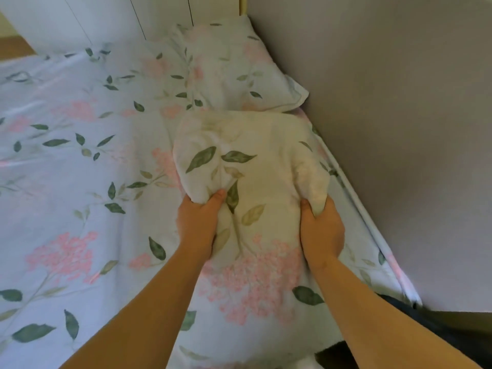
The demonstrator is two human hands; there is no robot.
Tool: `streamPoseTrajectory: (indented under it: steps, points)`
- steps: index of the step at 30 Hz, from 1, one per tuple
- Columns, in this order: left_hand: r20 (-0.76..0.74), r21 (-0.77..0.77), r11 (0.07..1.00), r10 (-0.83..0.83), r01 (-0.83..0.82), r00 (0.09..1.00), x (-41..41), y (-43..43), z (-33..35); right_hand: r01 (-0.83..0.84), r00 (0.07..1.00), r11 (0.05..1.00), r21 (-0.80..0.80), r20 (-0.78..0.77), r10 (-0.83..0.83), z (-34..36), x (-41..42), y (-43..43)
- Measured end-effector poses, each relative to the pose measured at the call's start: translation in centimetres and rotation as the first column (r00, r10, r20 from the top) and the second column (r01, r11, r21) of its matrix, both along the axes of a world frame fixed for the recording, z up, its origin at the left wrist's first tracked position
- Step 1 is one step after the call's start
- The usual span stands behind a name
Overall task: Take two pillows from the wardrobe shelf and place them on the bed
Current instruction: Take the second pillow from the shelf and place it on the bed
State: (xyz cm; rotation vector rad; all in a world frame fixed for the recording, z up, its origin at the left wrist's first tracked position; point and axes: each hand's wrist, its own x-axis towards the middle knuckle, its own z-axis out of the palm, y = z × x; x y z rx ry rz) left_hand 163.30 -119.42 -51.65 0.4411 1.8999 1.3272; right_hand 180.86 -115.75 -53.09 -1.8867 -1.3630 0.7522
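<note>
On the bed (66,182), along the grey headboard (399,129), a floral pillow (231,67) lies flat at the far end. Just beside it, the second pillow (253,166) is held by both hands. The left hand (198,222) has its grip pinching a bunch of the cover, thumb on top. The right hand (323,230) is closed on a fold at the pillow's right side; whether the pillow's far end touches the bed is hard to tell.

A plain grey wall (399,129) is seen along the right side. White panelled doors (106,17) are seen at the back, and a strip of wooden floor (16,46) at upper left.
</note>
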Motion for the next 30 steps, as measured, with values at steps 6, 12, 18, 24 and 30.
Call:
streamPoseTrajectory:
  steps: [6, 12, 18, 24, 30]
  points:
    - [0.013, -0.064, 0.998, 0.017, -0.016, 1.0, -0.1, 8.1, 0.8, -0.093, 0.985, 0.992, -0.084, 0.138, 0.104, 0.3, 1.5, 10.0]
    - [0.175, -0.477, 0.824, -0.253, 0.306, 0.952, 1.3, 8.8, -6.3, -0.075, 0.911, 0.749, -0.658, 0.261, 0.321, -4.8, 4.6, 11.6]
    - [0.124, -0.546, 0.793, -0.244, 0.272, 0.962, 2.4, 4.7, -12.6, -0.088, 0.947, 0.728, -0.68, 0.171, 0.274, -9.8, 6.6, 8.1]
    - [0.23, -0.496, 0.846, -0.089, 0.196, 0.969, 4.1, 2.3, -14.8, 0.02, 0.982, 0.742, -0.67, 0.152, 0.111, -12.3, 10.2, 5.1]
    - [0.286, -0.4, 0.901, -0.049, 0.165, 0.957, 4.9, 3.3, -12.7, -0.049, 0.96, 0.888, -0.456, 0.225, 0.168, -9.5, 10.3, 6.6]
